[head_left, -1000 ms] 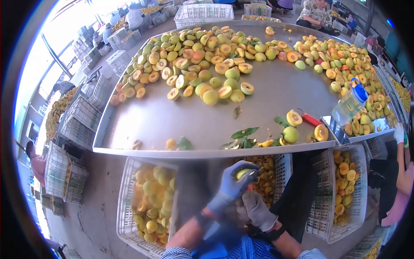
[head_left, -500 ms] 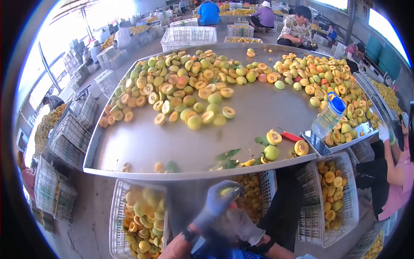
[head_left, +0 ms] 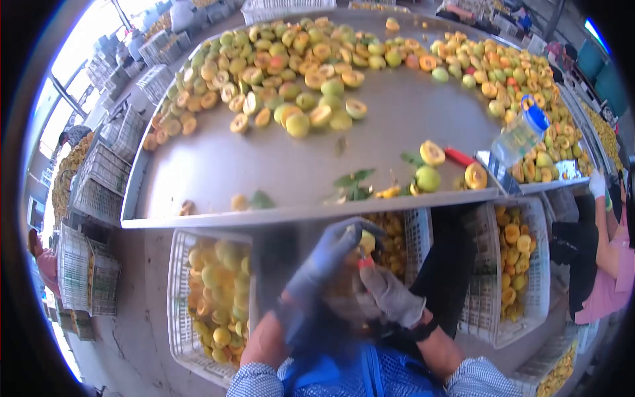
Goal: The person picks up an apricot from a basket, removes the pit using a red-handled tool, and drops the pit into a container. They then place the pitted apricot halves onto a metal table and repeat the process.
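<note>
In front of the metal table (head_left: 397,119), my left hand (head_left: 331,248), in a grey glove, is closed around a yellow-green peach (head_left: 368,243). My right hand (head_left: 391,291), also gloved, is closed just below it on a red-handled knife (head_left: 365,263); the blade cannot be made out. Both hands are over my lap, close together. On the table's near edge lie a whole green peach (head_left: 427,178), cut peach halves (head_left: 432,153), some leaves (head_left: 354,178) and a second red handle (head_left: 460,157).
Heaps of halved peaches (head_left: 278,59) cover the table's far and right sides. A blue-lidded bottle (head_left: 522,135) stands at the right. White crates of peaches flank me, one at the left (head_left: 177,304) and one at the right (head_left: 544,291). A co-worker in pink (head_left: 612,278) sits at the far right.
My view has tipped downward, so the table sits higher. My hands have come together, with the right one now more visible beside the peach.
</note>
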`<state>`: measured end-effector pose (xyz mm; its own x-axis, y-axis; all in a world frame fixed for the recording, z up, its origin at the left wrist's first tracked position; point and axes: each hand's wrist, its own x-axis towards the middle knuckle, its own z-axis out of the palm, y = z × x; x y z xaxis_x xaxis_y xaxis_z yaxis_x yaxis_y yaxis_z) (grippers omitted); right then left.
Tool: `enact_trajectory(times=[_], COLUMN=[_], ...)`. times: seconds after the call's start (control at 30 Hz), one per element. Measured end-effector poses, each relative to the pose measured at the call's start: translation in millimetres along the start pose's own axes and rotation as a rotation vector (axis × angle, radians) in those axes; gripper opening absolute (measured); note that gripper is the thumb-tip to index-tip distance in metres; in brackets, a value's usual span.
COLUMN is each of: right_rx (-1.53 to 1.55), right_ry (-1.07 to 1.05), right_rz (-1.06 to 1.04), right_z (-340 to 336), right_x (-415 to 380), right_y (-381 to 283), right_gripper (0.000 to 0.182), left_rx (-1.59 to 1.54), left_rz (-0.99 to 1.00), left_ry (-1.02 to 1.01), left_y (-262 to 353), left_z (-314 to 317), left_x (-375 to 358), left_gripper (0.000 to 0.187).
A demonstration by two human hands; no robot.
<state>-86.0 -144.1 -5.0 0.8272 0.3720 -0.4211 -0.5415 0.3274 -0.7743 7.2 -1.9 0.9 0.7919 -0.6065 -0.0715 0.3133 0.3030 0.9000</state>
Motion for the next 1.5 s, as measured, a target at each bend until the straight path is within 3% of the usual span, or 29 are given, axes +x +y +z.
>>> enact_trajectory(times=[0.13, 0.27, 0.3, 0.33, 0.47, 0.53, 0.6, 0.7, 0.77, 0.83, 0.87, 0.97, 1.03, 1.1, 1.2, 1.27, 1.37, 1.5], right_rx=[-0.036, 0.068, -0.065, -0.199, -0.128, -0.018, -0.033, -0.109, -0.16, -0.165, -0.167, 0.01, 0.477, 0.448, 0.481, 0.541, 0.537, 0.574], right_ry=[-0.013, -0.005, 0.017, 0.037, 0.039, 0.056, 0.006, -0.061, -0.084, -0.054, -0.057, -0.003, -0.193, -0.205, -0.216, -0.22, -0.307, -0.287], right_rz=[0.038, 0.042, -0.012, -0.068, -0.089, 0.025, 0.004, -0.041, -0.064, -0.111, -0.115, 0.05, 0.24, 0.211, 0.216, 0.242, 0.202, 0.214], right_z=[-0.3, 0.9, -0.9, -2.1, 0.0, 4.0, 3.7, 3.5, 4.3, 6.4, 5.8, 5.1, 7.0, 7.8, 9.0, 8.9, 10.7, 10.7], right_x=[1.9, 5.3, 7.1, 8.8, 7.8, 3.2, 3.9, 4.2, 4.6, 3.2, 3.1, -1.9, -6.3, -5.7, -6.4, -6.3, -9.9, -9.5], right_y=[5.9, 12.6, 9.8, 7.6, 2.9, -1.5, -1.1, -12.8, -15.9, -12.2, -7.8, 4.4, -3.1, -2.1, -8.2, -9.4, -2.4, -2.9], right_gripper=[0.043, 0.044, 0.044, 0.045, 0.046, 0.046, 0.045, 0.045, 0.045, 0.046, 0.046, 0.052, 0.055, 0.055, 0.054, 0.053, 0.05, 0.047], left_rx=[0.098, 0.247, 0.342, 0.343, 0.359, 0.358, 0.519, 0.45, 0.393, 0.013, -0.006, 0.157, 0.23, 0.307, 0.272, 0.048, 0.02, 0.002], left_rz=[-0.115, 0.061, 0.133, 0.128, 0.133, 0.119, 0.297, 0.365, 0.27, 0.001, -0.037, -0.074, 0.012, 0.104, 0.073, -0.046, -0.019, -0.046], left_ry=[0.014, 0.154, 0.193, 0.192, 0.235, 0.239, 0.36, 0.362, 0.353, 0.142, 0.08, -0.021, 0.027, 0.077, 0.063, -0.11, -0.179, -0.147], left_y=[-2.4, -11.4, -13.3, -15.2, -19.3, -21.1, -25.3, -26.5, -21.4, -16.2, -16.4, -10.3, -13.2, -13.0, -14.0, -15.5, -17.3, -17.1], left_z=[-3.7, 5.7, 6.8, 6.9, 10.2, 13.5, 19.0, 18.7, 15.1, 4.1, 0.7, -2.2, 6.5, 9.0, 5.6, -5.0, -9.9, -4.4], left_x=[0.8, 1.2, 0.5, 0.5, 2.7, 2.0, 0.8, 1.9, 1.9, 5.6, 6.2, 10.1, 10.8, 11.1, 9.6, 11.4, 13.3, 13.2], left_gripper=[0.046, 0.024, 0.018, 0.018, 0.014, 0.013, 0.013, 0.013, 0.024, 0.018, 0.022, 0.023, 0.022, 0.022, 0.024, 0.032, 0.041, 0.042])
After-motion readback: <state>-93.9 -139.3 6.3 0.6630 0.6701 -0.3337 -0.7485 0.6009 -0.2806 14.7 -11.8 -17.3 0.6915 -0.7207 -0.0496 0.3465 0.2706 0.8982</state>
